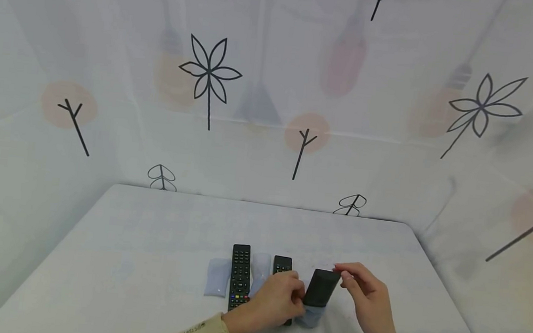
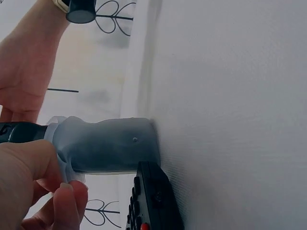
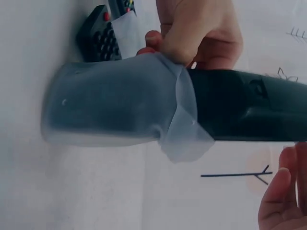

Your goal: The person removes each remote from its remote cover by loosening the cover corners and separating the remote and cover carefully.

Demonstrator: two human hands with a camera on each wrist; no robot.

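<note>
A black remote control (image 1: 321, 287) stands nearly upright over the table, its lower part inside a translucent soft sleeve (image 3: 115, 103). The sleeve's mouth is folded and rumpled around the remote, and its closed end meets the tabletop. My left hand (image 1: 278, 300) pinches the sleeve's upper edge between thumb and fingers, as the left wrist view shows closely. At the remote's upper end, my right hand (image 1: 369, 297) holds the corner with thumb and fingertips. The sleeve hides the remote's lower half, and its back faces the head camera.
Left of my hands lie a long black remote (image 1: 240, 275) and a shorter one (image 1: 283, 263), partly behind my left hand. Two flat translucent sleeves (image 1: 217, 277) lie beside them on the white table (image 1: 171, 221). Patterned cloth (image 1: 248, 154) hangs behind the table.
</note>
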